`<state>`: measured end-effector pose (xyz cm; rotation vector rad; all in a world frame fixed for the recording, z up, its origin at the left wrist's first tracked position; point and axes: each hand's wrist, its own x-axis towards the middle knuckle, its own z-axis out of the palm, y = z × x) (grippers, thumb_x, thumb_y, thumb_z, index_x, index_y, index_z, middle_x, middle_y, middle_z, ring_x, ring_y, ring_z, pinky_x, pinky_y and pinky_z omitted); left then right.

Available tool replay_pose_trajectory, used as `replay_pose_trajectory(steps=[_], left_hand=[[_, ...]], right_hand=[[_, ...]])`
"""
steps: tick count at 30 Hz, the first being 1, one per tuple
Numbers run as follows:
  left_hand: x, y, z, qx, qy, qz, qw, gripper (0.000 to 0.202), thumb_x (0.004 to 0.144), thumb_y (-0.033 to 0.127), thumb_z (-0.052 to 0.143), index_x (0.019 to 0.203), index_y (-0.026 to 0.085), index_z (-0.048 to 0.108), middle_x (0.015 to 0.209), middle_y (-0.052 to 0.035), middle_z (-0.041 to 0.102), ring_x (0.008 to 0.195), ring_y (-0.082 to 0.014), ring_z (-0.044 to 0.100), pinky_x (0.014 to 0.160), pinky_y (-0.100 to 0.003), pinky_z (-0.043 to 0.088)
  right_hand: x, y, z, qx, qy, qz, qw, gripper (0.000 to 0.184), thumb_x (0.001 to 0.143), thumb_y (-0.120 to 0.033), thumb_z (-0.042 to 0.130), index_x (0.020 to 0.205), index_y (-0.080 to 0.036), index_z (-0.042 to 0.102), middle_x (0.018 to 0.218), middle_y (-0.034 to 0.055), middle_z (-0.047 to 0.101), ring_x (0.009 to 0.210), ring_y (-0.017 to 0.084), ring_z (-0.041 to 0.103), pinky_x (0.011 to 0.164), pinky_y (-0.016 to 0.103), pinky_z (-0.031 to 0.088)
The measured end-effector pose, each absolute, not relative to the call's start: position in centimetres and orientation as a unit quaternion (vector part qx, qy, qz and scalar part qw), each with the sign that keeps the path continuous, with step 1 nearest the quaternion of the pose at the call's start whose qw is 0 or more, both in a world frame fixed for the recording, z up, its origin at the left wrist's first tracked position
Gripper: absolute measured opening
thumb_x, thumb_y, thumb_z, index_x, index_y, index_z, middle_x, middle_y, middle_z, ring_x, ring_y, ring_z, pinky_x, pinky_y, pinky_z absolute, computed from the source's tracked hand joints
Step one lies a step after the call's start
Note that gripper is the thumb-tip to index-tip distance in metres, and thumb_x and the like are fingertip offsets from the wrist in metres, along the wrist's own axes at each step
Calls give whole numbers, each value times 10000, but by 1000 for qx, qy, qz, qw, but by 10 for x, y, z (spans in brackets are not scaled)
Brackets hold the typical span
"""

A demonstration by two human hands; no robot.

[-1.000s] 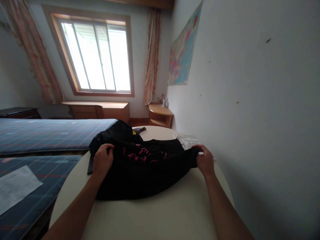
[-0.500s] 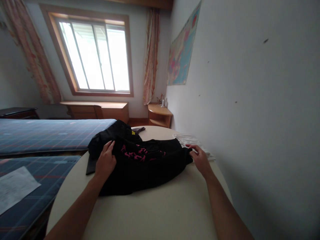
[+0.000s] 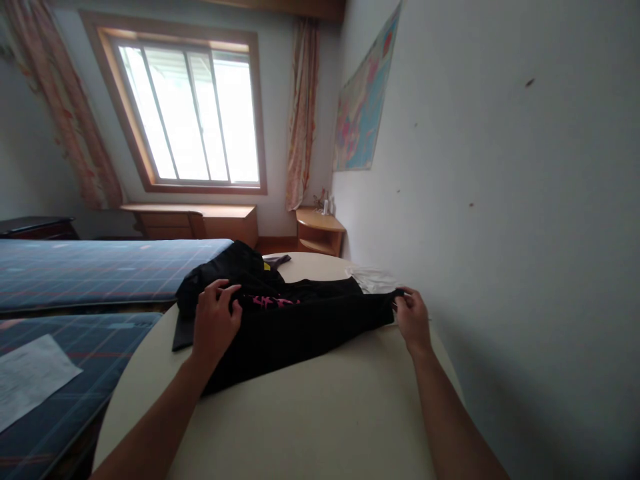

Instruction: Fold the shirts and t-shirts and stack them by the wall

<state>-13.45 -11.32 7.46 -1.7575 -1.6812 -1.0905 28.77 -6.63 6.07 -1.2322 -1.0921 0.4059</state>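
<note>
A black garment (image 3: 300, 323) with pink lettering lies spread on a round cream table (image 3: 310, 420). My left hand (image 3: 215, 323) rests on its left part, with curled fingers gripping a fold of the cloth. My right hand (image 3: 413, 317) pinches the garment's right corner near the table's right edge. Only a thin strip of the pink lettering shows, since black cloth is folded over most of it.
A white cloth or paper (image 3: 375, 279) lies at the table's far right. Two blue plaid beds (image 3: 100, 267) stand to the left, one with a white sheet of paper (image 3: 30, 380). A white wall runs close on the right. A window, wooden desk and corner shelf (image 3: 320, 230) lie beyond.
The near part of the garment was folded up over the pink lettering, hiding most of it. My right hand shifted slightly right and closed on the corner; my left hand moved a little right.
</note>
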Motion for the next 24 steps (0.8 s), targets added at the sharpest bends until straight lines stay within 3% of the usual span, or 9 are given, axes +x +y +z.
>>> replay_pose_trajectory(steps=[3,6,9,17,24], left_hand=[[-92,-133,77,-763,-502,-369,171,155,936,230,489,991,193,629,1045,-71,629,988,-222,574,920,-377,453],[-50,-151,69,-856,-434,-267,84,158,913,331,584,1026,226,618,1051,-43,637,966,-217,577,877,-371,453],[-25,-157,55,-878,-441,-184,41,256,878,328,636,1118,243,608,1101,-40,633,1019,-242,574,875,-383,464],[-17,-149,47,-867,-485,-106,29,164,939,203,516,1031,201,652,1062,-61,654,1010,-230,604,843,-354,491],[-17,-156,47,-879,-455,-138,42,153,956,202,478,928,209,629,977,-33,650,945,-193,602,804,-312,490]], right_hand=[[284,-70,64,-555,-503,176,638,355,745,-353,543,1052,-188,613,757,-7,629,601,130,534,585,248,445],[279,-74,69,-554,-526,168,623,345,743,-383,556,1008,-174,631,844,37,662,668,157,561,630,275,452],[278,-74,70,-547,-528,158,630,346,754,-424,571,986,-172,620,935,74,670,781,196,602,734,323,482],[282,-69,65,-548,-509,120,653,358,798,-477,547,1001,-186,598,964,82,648,870,217,608,795,365,500],[282,-68,64,-560,-497,121,651,383,786,-494,546,1001,-182,603,954,92,659,858,222,614,778,370,507]])
